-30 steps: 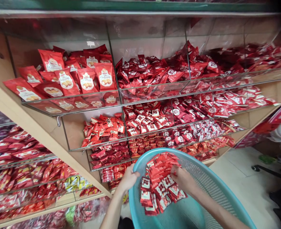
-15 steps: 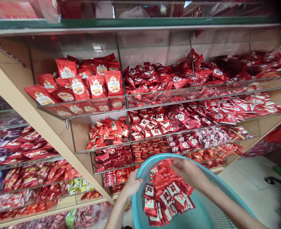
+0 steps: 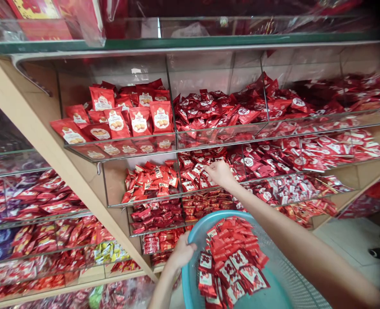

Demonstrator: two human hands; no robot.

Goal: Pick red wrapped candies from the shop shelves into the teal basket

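My left hand (image 3: 181, 253) is closed around the left rim of a turquoise plastic basket (image 3: 192, 274), which is tilted toward me. Inside the basket lie plain red packets (image 3: 233, 236) at the far side, with red-and-white flower-print packets (image 3: 230, 274) nearer me. My right hand (image 3: 221, 174) is stretched over the basket into a shelf compartment of matching flower-print packets (image 3: 190, 185). Its fingers are pinched at the edge of one small packet (image 3: 199, 169) there. Whether that packet is lifted off the pile cannot be seen.
Clear dividers and front lips (image 3: 144, 201) split the stepped shelves into compartments of red packets. Large cookie packets (image 3: 138, 120) fill the upper left one. A green-edged glass shelf (image 3: 190, 43) runs above. A wooden upright (image 3: 80, 184) separates another rack at left. Tiled floor (image 3: 351, 244) shows at right.
My right hand has moved from over the packets in the basket up and left into the flower-print compartment. My left hand keeps hold of the basket rim. The view has shifted slightly.
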